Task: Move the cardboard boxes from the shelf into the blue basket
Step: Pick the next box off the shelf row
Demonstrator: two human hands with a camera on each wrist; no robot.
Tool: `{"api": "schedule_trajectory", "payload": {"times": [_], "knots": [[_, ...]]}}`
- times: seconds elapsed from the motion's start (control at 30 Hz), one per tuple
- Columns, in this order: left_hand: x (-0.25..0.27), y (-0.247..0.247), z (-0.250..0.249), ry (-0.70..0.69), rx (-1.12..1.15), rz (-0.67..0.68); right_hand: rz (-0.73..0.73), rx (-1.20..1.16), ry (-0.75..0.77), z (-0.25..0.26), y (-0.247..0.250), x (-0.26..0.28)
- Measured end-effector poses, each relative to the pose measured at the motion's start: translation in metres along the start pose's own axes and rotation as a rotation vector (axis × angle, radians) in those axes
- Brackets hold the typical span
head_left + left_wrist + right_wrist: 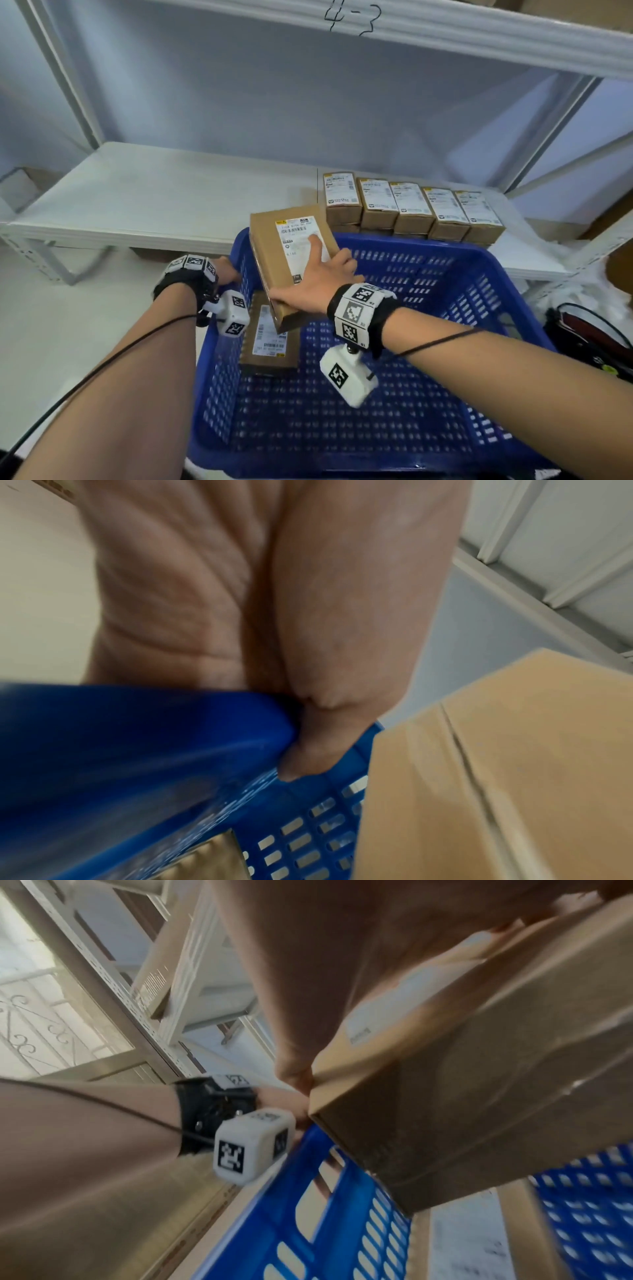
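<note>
Cardboard box point(291, 260) was held tilted over the blue basket point(479, 284) by the right hand point(318, 277).

Cardboard box carried a white shipping label on its upper face; the right hand gripped it with the thumb at its near-left corner and the fingers spread across the label and the right edge. Its lower end sat above a second labelled box point(269, 337) that lay flat on the basket floor against the left wall. The left hand point(227, 270) gripped the basket's left rim, the thumb point(318, 739) curled over the rim onto the perforated wall. Five more labelled boxes point(412, 209) stood in a row on the white shelf point(154, 195), just behind the basket's far rim, with further boxes partly visible beneath them.
</note>
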State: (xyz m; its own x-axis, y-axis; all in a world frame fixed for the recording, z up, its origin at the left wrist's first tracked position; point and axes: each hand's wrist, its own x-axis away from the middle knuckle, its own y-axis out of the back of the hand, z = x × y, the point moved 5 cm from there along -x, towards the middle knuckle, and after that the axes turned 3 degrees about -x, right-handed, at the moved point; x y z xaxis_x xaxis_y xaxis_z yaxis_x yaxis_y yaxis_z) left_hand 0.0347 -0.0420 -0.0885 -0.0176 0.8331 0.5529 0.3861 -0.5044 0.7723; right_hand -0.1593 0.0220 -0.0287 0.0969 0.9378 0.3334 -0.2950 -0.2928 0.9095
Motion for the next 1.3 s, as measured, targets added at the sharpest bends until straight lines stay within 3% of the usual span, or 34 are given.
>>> {"api": "schedule_trajectory", "payload": {"times": [0.27,0.5,0.73,1.0,1.13,1.2,1.3], "knots": [[0.013,0.002,-0.004,0.053,0.0,-0.004,0.247,-0.006,-0.221,-0.041,-0.037,-0.014],[-0.052,-0.013,0.025,0.045,0.079,0.03,0.276,-0.128,-0.264,-0.018,-0.079,-0.028],[0.006,0.001,-0.003,0.043,-0.028,0.007,0.255,-0.293,-0.308,0.013,-0.127,-0.047],[0.004,0.001,-0.002,0.084,-0.059,-0.017,0.273,-0.381,-0.288,0.012,-0.12,-0.054],[0.002,0.002,-0.002,0.098,-0.056,-0.01,0.339,-0.31,-0.26,0.007,-0.121,-0.058],[0.003,0.002,-0.002,0.093,-0.053,-0.013,0.279,-0.277,-0.216,0.013,-0.108,-0.065],[-0.002,0.0,0.0,0.076,-0.052,-0.007,0.04,-0.202,-0.19,0.025,-0.058,-0.08]]}}
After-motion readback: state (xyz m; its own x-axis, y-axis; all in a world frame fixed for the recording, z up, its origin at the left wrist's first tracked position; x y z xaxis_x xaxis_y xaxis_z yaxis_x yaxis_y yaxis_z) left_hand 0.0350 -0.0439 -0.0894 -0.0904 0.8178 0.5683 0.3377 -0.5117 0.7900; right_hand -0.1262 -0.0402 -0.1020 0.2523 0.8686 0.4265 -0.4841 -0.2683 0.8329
